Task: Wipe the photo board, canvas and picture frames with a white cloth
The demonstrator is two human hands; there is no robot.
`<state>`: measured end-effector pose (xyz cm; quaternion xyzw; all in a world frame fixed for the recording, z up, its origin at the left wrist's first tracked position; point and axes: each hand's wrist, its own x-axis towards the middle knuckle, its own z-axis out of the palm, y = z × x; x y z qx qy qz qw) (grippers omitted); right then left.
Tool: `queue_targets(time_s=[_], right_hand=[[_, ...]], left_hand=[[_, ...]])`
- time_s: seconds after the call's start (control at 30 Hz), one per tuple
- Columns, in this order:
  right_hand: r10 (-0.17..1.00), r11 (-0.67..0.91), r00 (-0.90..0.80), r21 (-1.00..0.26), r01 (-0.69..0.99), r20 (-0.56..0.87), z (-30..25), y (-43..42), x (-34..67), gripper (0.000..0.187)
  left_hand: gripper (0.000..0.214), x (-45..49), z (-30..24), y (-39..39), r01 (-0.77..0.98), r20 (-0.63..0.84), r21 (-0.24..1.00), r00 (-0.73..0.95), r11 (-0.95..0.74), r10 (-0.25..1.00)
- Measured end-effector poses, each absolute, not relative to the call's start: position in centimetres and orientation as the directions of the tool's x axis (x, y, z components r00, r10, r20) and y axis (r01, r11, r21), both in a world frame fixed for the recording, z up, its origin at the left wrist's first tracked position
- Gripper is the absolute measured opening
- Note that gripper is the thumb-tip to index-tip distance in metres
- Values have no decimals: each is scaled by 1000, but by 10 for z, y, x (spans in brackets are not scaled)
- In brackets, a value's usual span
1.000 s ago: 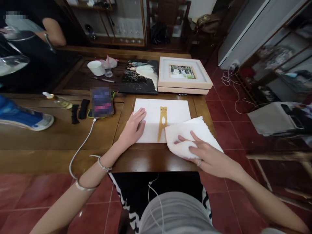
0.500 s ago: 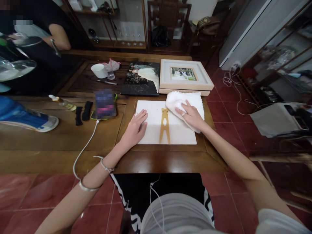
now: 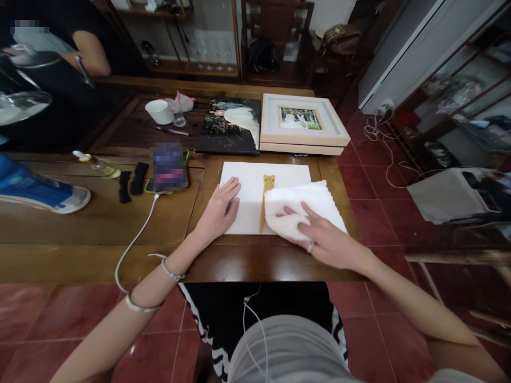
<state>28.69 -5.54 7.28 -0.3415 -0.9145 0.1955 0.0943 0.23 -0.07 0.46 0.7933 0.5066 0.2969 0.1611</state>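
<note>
Beneath the right hand (image 3: pixel 327 242), a bunched white cloth (image 3: pixel 303 205) lies against the near right part of a white rectangular board (image 3: pixel 247 183) on the dark wooden tabletop (image 3: pixel 255 263). The fingers are spread and press down flat on the fabric. Half a second earlier hand and cloth were at the board's far right corner, just short of the white box frame (image 3: pixel 301 119). They have since come back toward the person. The left hand (image 3: pixel 217 210) has not shifted: it rests palm down, fingers extended and nearly together, on the board's left side.

Between the two hands a flat golden-tan strut (image 3: pixel 266 183) lies along the middle of the board. Only its far end shows, because the cloth now covers the rest, which was in full view before.

Beyond the right hand the white box frame holds a small photograph, and a dark glossy photo print (image 3: pixel 231 125) sits touching its left edge. Farther left of the left hand a white cup (image 3: pixel 158 111) stands on the tabletop. Its contents cannot be seen from this angle.

Just left of the left hand lies a phone (image 3: pixel 167 167), its screen blurred, with a white cable (image 3: pixel 133 239) trailing toward the person. Another person's arm (image 3: pixel 90 53) is cut off at the top left corner, and a blue shoe (image 3: pixel 40 189) is cut off at the left edge.
</note>
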Motion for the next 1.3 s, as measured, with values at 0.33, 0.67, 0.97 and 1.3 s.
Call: queue_targets(time_s=[0.33,0.67,0.97,1.3], right_hand=[[884,460,-446,-435,774,140,60,50,246,28],[528,836,-844,-233,497,96,50,-64,226,15],[575,790,-817,-285,542,41,65,-23,233,21],[742,665,-667,-204,718,72,59,39,209,28]], left_hand=[[41,1,2,1,698,320,559,317,-448,893],[43,-1,2,1,685,295,571,341,-451,892],[44,0,2,1,693,312,557,335,-457,889],[42,1,3,1,690,300,576,319,-437,899]])
